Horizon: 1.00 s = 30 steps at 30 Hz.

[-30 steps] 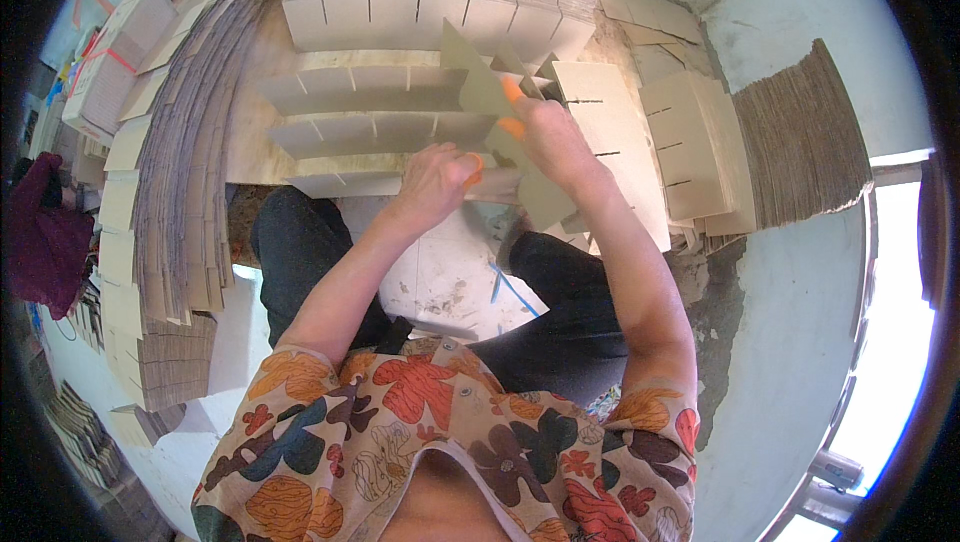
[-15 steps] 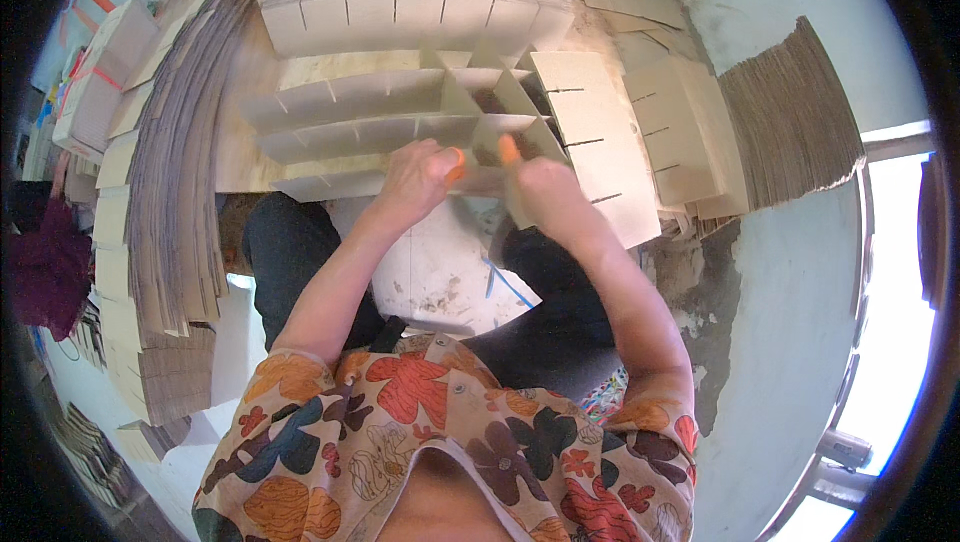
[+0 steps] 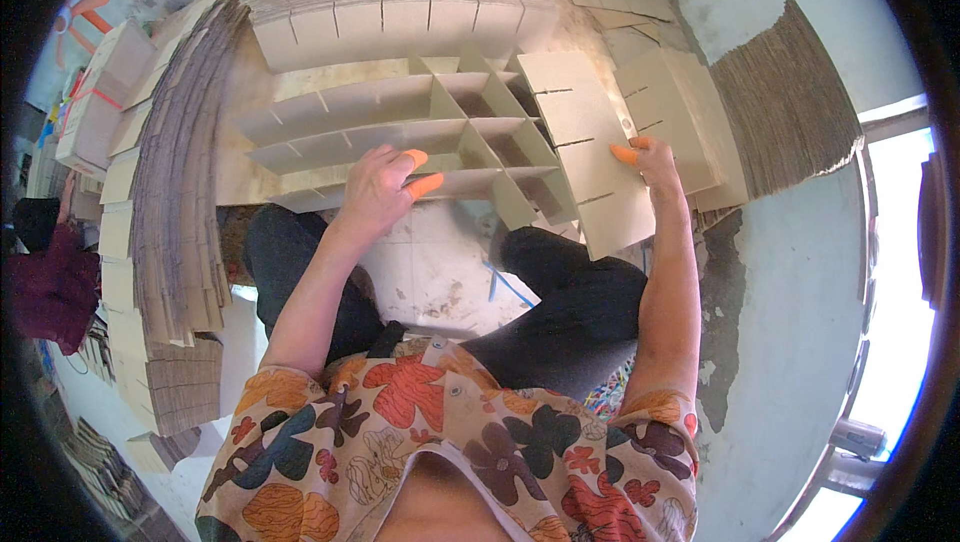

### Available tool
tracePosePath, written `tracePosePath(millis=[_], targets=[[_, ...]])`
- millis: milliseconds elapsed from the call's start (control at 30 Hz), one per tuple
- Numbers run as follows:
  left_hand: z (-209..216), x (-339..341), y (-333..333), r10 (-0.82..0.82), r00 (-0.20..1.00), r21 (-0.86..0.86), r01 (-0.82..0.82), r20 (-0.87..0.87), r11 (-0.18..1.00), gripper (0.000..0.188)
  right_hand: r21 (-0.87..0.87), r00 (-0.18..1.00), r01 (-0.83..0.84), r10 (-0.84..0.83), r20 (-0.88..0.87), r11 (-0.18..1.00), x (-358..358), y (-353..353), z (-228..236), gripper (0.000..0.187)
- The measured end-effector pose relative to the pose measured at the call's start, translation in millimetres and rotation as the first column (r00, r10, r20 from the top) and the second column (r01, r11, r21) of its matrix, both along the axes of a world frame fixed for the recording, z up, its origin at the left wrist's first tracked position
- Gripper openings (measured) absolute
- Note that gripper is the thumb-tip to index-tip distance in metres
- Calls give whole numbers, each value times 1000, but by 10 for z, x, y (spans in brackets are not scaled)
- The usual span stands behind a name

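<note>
In front of me stands a partly interlocked cardboard divider grid point(image 3: 495, 126), with long slotted strips running left and short cross strips at its right end. My left hand point(image 3: 375, 190), with orange covers on thumb and a finger, is at the nearest long strip point(image 3: 465, 183), thumb on the near side and finger over the top edge; its other fingers are curled. My right hand point(image 3: 656, 164), also with an orange-covered thumb, pinches the right edge of a slotted cardboard panel point(image 3: 580, 157). That panel slants beside the grid's right end, covering part of it.
A tall stack of slotted strips point(image 3: 400, 2) stands behind the grid. Long cardboard stacks point(image 3: 180, 162) line the left, and a brown stack point(image 3: 790, 107) leans at the right wall. More slotted panels point(image 3: 680, 127) lie right of my right hand. My knees point(image 3: 570, 292) are below the worktop.
My right hand has moved right from the grid to the slotted panel's edge. My left hand has shifted slightly left along the near strip. A cross strip now shows in the grid's near right end.
</note>
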<state>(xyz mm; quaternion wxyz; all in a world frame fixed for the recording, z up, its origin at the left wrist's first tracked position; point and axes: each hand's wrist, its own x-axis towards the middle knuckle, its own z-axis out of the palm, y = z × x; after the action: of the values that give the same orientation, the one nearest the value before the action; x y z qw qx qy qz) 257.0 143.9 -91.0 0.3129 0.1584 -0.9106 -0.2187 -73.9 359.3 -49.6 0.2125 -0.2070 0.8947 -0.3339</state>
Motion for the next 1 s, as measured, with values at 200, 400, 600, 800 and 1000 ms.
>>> tracePosePath(millis=[200, 400, 600, 800, 1000], targets=[[1, 20, 18, 21, 998, 6, -21, 60, 1000, 25, -265, 963, 126, -54, 264, 956, -272, 188, -223, 30], [-53, 27, 29, 44, 998, 41, -46, 41, 998, 25, -329, 937, 253, -145, 319, 910, -271, 192, -221, 37], [90, 113, -11, 71, 997, 56, -71, -9, 996, 30, -460, 970, 242, -214, 113, 854, -397, 386, 131, 43], [134, 384, -146, 104, 995, -30, -104, -4, 994, 34, -620, 980, 62, -164, -109, 782, 271, 25, 896, 34], [157, 411, -72, 74, 991, 340, -33, -110, 940, 43, -524, 952, -269, 141, -271, 808, 882, -569, 865, 21]])
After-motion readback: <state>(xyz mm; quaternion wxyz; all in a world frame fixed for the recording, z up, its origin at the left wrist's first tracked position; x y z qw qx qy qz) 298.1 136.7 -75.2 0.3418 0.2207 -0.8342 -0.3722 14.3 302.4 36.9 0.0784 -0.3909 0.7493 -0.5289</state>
